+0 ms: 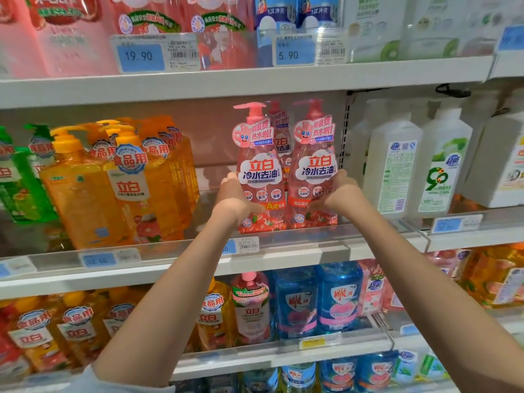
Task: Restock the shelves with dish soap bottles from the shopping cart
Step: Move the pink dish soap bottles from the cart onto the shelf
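Observation:
Two pink pump bottles of dish soap stand side by side at the front of the middle shelf [283, 259]. My left hand [235, 199] grips the left pink bottle [259, 168] from its left side. My right hand [338, 194] grips the right pink bottle [313, 165] from its right side. Both bottles are upright, their bases behind the clear shelf lip. A third pink bottle [279, 137] stands behind them, mostly hidden. The shopping cart is out of view.
Orange pump bottles [119, 180] crowd the shelf to the left, with a gap between them and the pink ones. White bottles [397, 168] stand to the right past a divider. The shelf below holds blue bottles [317, 299] and orange ones.

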A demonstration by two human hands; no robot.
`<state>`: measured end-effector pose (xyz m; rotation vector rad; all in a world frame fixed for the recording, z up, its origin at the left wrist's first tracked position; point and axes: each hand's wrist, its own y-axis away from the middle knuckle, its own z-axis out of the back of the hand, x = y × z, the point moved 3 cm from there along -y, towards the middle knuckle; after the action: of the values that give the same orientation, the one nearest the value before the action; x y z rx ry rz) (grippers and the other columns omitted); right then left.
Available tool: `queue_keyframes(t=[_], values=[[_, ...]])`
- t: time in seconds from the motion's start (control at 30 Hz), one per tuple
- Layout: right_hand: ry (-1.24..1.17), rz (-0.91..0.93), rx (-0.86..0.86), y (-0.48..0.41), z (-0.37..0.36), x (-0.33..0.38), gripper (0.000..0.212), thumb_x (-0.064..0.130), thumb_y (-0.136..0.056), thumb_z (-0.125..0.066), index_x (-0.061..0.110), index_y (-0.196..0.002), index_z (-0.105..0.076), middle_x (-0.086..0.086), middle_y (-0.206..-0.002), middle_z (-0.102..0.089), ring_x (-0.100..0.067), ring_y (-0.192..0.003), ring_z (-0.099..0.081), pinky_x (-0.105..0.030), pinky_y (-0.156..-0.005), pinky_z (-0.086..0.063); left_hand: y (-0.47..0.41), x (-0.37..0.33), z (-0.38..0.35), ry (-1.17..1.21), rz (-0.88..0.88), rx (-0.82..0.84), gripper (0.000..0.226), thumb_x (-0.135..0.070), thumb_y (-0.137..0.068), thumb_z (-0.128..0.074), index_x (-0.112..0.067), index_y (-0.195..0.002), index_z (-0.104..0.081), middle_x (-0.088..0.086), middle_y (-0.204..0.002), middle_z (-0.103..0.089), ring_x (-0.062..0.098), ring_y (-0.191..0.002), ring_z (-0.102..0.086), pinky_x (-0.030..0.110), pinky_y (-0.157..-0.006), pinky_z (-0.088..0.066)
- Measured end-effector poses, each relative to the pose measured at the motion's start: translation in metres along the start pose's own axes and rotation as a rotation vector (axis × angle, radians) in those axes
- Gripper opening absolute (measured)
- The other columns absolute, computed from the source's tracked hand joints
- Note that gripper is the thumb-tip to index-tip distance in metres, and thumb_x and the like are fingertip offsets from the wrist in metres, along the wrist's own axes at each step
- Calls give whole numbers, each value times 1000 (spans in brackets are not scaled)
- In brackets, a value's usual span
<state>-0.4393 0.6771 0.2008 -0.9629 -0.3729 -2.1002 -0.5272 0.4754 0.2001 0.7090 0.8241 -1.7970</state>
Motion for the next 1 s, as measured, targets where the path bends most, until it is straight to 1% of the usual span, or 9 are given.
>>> queue_keyframes(t=[0.17,0.33,0.5,0.63,0.73,0.8,0.87,0.93,1.0], values=[[81,46,-44,-6,1,3,85,30,-63,-88,8,-126,-36,-10,-124,-55,-29,-112,-56,-37,-91,-48,-8,0,0,11,-13,4,68,-17,-68,-85,-17,-122,-43,4,-123,-56,23,-112,-57,37,-84,-51],[63,80,-59,-20,-7,3,87,32,-60,-90,7,-125,-38,-10,-123,-57,-27,-110,-58,-38,-92,-51,-23,4,-4,-13,-24,-32,69,-22,-66,-86,-18,-122,-45,3,-122,-58,25,-112,-58,41,-88,-51],[9,99,-66,-41,-14,5,90,29,-59,-91,3,-128,-39,-13,-129,-53,-28,-117,-55,-39,-99,-47,-41,6,-5,-46,-27,0,78,-21,-60,-90,-14,-123,-45,7,-122,-58,27,-113,-57,45,-92,-51],[-24,104,-54,-63,-18,6,89,25,-54,-93,6,-126,-45,-11,-125,-58,-28,-114,-58,-41,-98,-48,-54,9,-9,-10,-45,-5,69,-18,-60,-89,-14,-115,-48,4,-118,-62,24,-107,-61,41,-89,-53],[-21,98,-32,-85,-24,5,89,25,-48,-94,11,-124,-49,-7,-120,-62,-24,-110,-60,-38,-98,-49,-62,9,-12,-6,-55,-8,61,-15,-64,-87,-17,-107,-43,4,-117,-61,23,-105,-61,36,-86,-51],[6,112,-36,-94,-27,7,87,29,-47,-94,15,-123,-53,-3,-119,-64,-21,-109,-61,-32,-97,-47,-68,8,-14,-4,-39,-4,67,-13,-66,-86,-14,-116,-42,6,-121,-58,25,-110,-59,37,-87,-50],[37,141,-58,-96,-28,9,78,28,-54,-92,16,-122,-56,-1,-116,-65,-20,-107,-62,-27,-92,-45,-75,8,-17,-16,-29,-8,74,-11,-66,-85,-11,-125,-39,7,-124,-55,27,-113,-57,38,-88,-50],[41,168,-70,-103,-29,9,72,27,-56,-90,15,-120,-59,-2,-116,-67,-20,-105,-62,-26,-90,-45,-82,8,-19,-12,-36,-12,76,-10,-67,-85,-11,-127,-39,8,-125,-53,26,-113,-56,39,-88,-49],[41,190,-81,-110,-32,8,74,28,-56,-90,14,-121,-57,-3,-116,-67,-20,-106,-62,-26,-89,-45,-89,10,-21,-5,-36,-14,76,-11,-66,-85,-11,-127,-39,8,-125,-54,26,-112,-56,40,-88,-49]])
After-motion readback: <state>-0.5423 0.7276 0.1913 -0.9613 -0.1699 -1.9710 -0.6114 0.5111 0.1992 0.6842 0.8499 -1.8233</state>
